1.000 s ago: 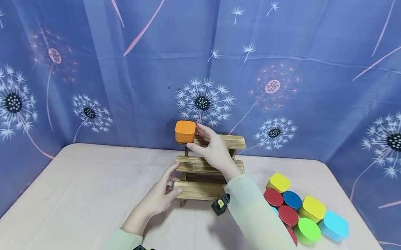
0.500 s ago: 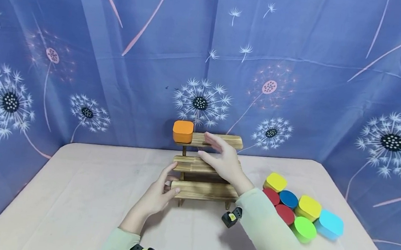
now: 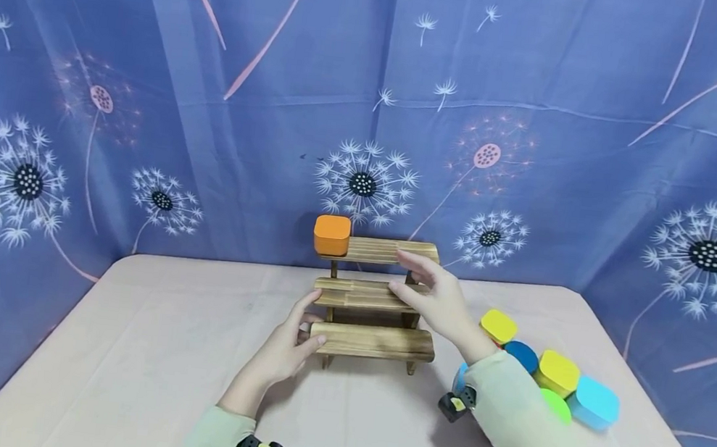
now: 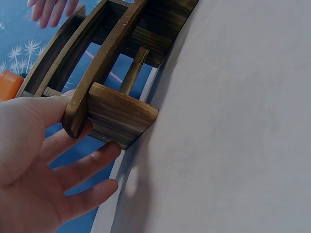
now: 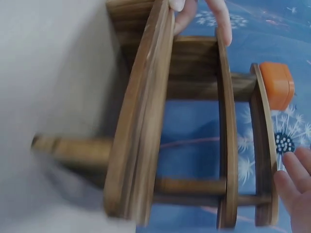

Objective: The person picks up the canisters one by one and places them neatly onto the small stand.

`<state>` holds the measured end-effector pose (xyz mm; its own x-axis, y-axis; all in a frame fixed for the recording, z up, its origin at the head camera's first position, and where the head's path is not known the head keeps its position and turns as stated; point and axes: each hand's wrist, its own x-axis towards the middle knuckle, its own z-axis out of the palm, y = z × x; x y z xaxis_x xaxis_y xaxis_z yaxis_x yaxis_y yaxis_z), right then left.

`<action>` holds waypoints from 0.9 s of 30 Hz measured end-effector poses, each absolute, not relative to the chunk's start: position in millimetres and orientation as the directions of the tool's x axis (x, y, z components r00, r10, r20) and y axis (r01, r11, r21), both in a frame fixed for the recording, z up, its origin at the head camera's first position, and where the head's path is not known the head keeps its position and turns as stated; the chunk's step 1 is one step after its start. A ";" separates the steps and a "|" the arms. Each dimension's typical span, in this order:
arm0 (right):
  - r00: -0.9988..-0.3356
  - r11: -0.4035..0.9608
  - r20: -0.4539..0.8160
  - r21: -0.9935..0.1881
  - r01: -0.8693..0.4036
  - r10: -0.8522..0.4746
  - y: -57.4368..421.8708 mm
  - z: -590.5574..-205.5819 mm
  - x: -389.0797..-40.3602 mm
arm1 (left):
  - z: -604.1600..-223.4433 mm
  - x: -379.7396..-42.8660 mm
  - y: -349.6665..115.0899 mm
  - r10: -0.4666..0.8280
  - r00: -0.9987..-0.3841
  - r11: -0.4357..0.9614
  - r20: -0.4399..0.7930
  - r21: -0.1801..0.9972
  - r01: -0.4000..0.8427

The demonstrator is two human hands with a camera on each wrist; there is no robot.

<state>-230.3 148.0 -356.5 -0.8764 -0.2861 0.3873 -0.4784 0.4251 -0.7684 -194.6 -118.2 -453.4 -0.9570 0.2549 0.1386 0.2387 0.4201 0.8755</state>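
Observation:
A small three-tier wooden shelf stands on the table. My left hand grips its left end at the lowest tier; in the left wrist view the thumb lies along one side of that plank, with fingers around the other. On the left end of the top tier sits an orange rounded-square box, also seen in the right wrist view. My right hand hovers at the shelf's right side, holding nothing, its fingers loosely extended and overlapping the upper tiers in the head view.
Right of the shelf, a cluster of coloured boxes lies on the table: yellow boxes, a dark blue round one, a light blue one and a green one. My right sleeve covers part of them. A blue dandelion-print curtain hangs behind.
My right hand has let go of the orange box on the top tier and moved right, towards the coloured boxes. The left hand keeps its grip on the shelf.

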 end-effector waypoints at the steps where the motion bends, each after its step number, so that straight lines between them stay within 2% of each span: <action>1: -0.880 0.441 0.379 -0.764 -0.472 -0.286 152.6 -356.3 -229.6 | -453.5 -194.6 -118.2 0.260 -0.955 0.419 0.144 0.874 0.246; 7: -0.901 0.508 0.332 -0.745 -0.432 -0.278 178.4 -354.9 -224.0 | -451.6 -194.9 -117.2 0.269 -0.952 0.420 0.143 0.872 0.250; 15: -0.910 0.525 0.306 -0.745 -0.411 -0.279 201.3 -353.9 -218.1 | -451.5 -195.7 -116.4 0.259 -0.956 0.430 0.140 0.869 0.244; 22: -0.904 0.575 0.330 -0.698 -0.427 -0.272 216.7 -355.2 -215.3 | -452.6 -196.8 -116.8 0.254 -0.957 0.432 0.138 0.869 0.240; 27: -0.924 0.608 0.287 -0.696 -0.382 -0.253 227.2 -357.8 -213.9 | -452.5 -195.7 -117.9 0.254 -0.957 0.441 0.143 0.863 0.246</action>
<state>-213.9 227.2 -357.8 -0.9241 -0.2528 0.2866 -0.3822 0.6080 -0.6959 -195.7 -117.9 -452.5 -0.9566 0.2537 0.1431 0.2460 0.4406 0.8633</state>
